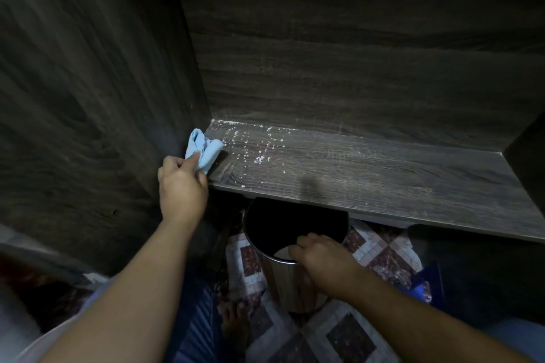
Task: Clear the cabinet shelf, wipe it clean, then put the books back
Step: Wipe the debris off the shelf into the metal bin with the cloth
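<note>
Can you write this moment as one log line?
step: wipe shelf | left hand: holds blue cloth at left end | right hand: holds metal bin rim below shelf edge | white crumbs on shelf

cloth (203, 149): light blue | shelf (383, 168): dark woodgrain, white specks | floor (380, 247): diamond-patterned

head cam, wide-angle, looks forward-down into cabinet shelf (368, 168), close range.

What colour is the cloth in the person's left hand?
Light blue. The head view shows the cloth bunched in the left hand.
</note>
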`<action>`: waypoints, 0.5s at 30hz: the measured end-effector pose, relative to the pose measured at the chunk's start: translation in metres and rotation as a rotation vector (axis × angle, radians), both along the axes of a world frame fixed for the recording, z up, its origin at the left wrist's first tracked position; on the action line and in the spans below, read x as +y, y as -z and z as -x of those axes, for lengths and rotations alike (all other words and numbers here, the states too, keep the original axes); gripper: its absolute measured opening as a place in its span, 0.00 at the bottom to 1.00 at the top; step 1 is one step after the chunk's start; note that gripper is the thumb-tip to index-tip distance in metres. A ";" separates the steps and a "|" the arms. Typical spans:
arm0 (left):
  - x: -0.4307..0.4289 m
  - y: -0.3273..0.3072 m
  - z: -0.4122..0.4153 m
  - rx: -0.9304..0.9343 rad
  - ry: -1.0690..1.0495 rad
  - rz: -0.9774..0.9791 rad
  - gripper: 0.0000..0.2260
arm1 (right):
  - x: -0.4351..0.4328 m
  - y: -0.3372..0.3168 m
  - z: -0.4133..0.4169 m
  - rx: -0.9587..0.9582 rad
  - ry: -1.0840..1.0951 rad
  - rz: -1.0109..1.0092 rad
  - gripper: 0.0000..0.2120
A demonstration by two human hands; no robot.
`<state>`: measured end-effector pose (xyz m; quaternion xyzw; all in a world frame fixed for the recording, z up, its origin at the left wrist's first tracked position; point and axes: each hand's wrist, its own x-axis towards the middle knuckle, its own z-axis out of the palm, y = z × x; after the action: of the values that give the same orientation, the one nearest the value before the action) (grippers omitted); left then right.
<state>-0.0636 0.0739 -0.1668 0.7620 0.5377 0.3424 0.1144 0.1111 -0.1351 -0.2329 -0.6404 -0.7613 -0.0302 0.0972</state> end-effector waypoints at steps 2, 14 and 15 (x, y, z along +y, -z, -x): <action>-0.001 0.002 -0.003 0.064 -0.030 0.033 0.19 | 0.001 0.000 0.002 -0.001 0.007 -0.039 0.05; -0.022 -0.003 -0.032 0.337 0.035 0.143 0.17 | -0.003 0.001 0.001 0.008 0.033 0.022 0.21; -0.026 -0.002 -0.036 0.347 0.051 0.144 0.17 | -0.005 0.001 0.000 0.008 0.038 0.019 0.20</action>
<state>-0.0277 0.0476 -0.1644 0.8128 0.5531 0.1633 0.0827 0.1114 -0.1397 -0.2338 -0.6557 -0.7489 -0.0220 0.0935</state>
